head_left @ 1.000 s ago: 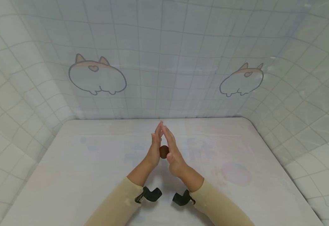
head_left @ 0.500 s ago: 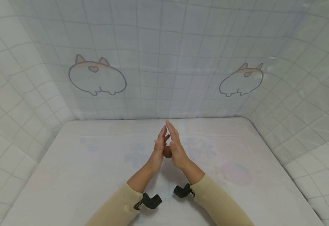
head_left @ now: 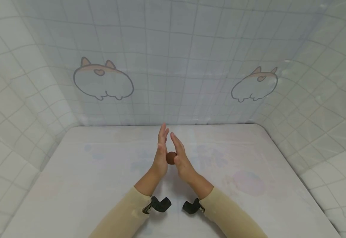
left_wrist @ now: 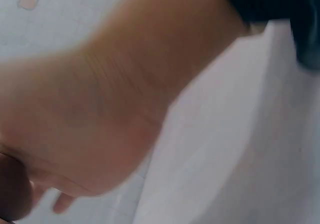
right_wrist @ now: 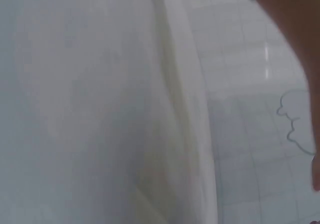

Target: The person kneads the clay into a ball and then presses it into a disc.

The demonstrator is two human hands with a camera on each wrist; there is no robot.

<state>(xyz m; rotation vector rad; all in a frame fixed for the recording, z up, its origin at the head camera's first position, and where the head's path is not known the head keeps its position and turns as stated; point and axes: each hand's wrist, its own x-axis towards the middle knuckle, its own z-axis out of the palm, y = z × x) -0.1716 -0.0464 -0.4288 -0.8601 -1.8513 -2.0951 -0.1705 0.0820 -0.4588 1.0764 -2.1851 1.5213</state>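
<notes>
At left, a beige fabric sleeve carries a curved black fitting at the cuff. The left hand extends from it, fingers straight, palm facing inward. At centre, a brown round ball, material not identifiable, sits between the palms, near the bases of the thumbs. At right, the right hand mirrors the left, fingers straight and angled inward, its thumb just over the ball's edge. The gap between the two hands is narrow; the fingertips do not meet.

The flat palms probably serve as two opposed faces, retaining the ball by light pressure from each side while leaving it able to turn. The hands appear raised above the white table covering, likely for clearance.

The head view shows both hands and the ball together. The left wrist view adds the ball's contact with the left palm, at the lower-left corner. In the right wrist view, the finger state cannot be told; the view adds a fold in the table covering.
</notes>
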